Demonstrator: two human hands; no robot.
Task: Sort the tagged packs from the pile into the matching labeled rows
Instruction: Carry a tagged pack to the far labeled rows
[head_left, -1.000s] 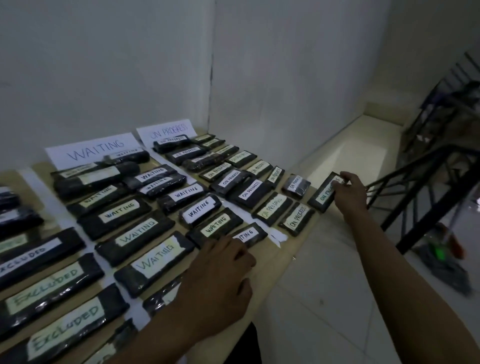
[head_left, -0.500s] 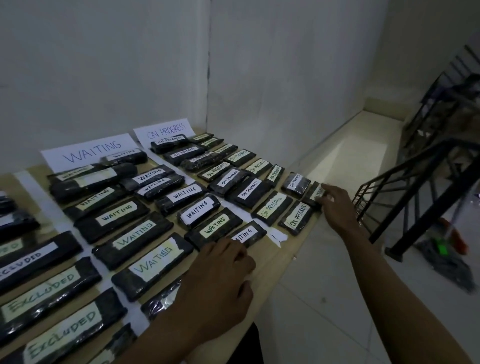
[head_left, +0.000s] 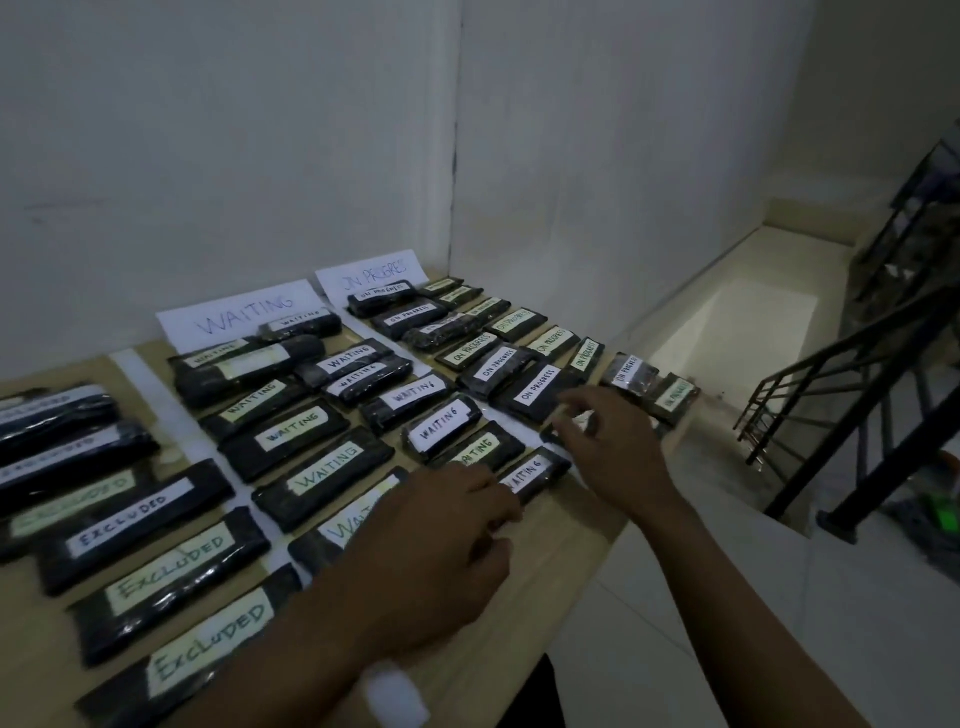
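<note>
EXCLUDED packs (head_left: 156, 519) sit at the table's (head_left: 561, 530) left edge – the far ones are blurred and the frame cuts the row off. WAITING packs (head_left: 296, 431) run mid-table, with the WAITING sign (head_left: 239, 317) at the back edge. Our left hand (head_left: 441, 545) rests near the front edge, fingers loosely bent, gripping nothing we can see – it hides part of one WAITING pack. ON PROGRESS packs (head_left: 535, 387) lie toward the right edge. Our right hand (head_left: 613, 447) curls over a pack (head_left: 549, 433) at that row's front end. Its tag is mostly hidden, and we can't tell whether it's pinched or only touched.

Bare left hand (head_left: 441, 525), left forearm (head_left: 291, 639), right hand (head_left: 608, 441), right forearm (head_left: 727, 587), dark clothing (head_left: 543, 699) beneath
</note>
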